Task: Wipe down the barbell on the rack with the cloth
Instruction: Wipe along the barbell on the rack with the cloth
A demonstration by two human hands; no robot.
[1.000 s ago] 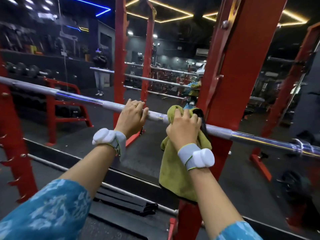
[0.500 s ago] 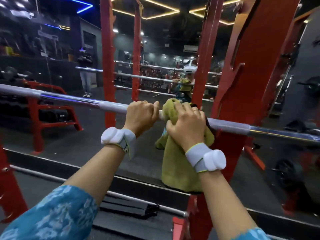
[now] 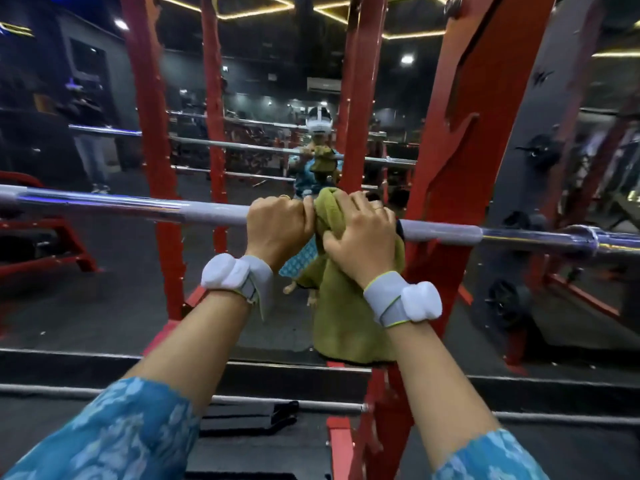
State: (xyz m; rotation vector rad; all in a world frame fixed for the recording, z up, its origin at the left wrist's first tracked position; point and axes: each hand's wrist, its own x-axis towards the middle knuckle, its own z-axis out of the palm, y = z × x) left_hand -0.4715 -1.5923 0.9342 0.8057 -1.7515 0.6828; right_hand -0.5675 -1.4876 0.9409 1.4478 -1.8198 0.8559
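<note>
A: A dim gym is showing in the mirror [image 3: 270, 81] behind the rack [image 3: 460, 150]. Where is the cloth sitting?

B: The cloth [image 3: 346, 327] is draping over the bar [image 3: 121, 204], bunched under the right grip [image 3: 360, 233]. Its fingers are curling over the cloth and pinning it to the steel. The loose end is hanging straight below that grip.

A: And the other one?

B: The left grip [image 3: 277, 225] is closing fully round bare bar and touching the cloth's edge.

A: So what is making a good wipe here?

B: I'm thinking the cloth is only covering the top, so it is needing to wrap right round, underside too. The left grip is blocking the path that way, so it should be sliding off ahead of the cloth. The hanging tail is risking a snag on the rack just right of the right grip.
</note>
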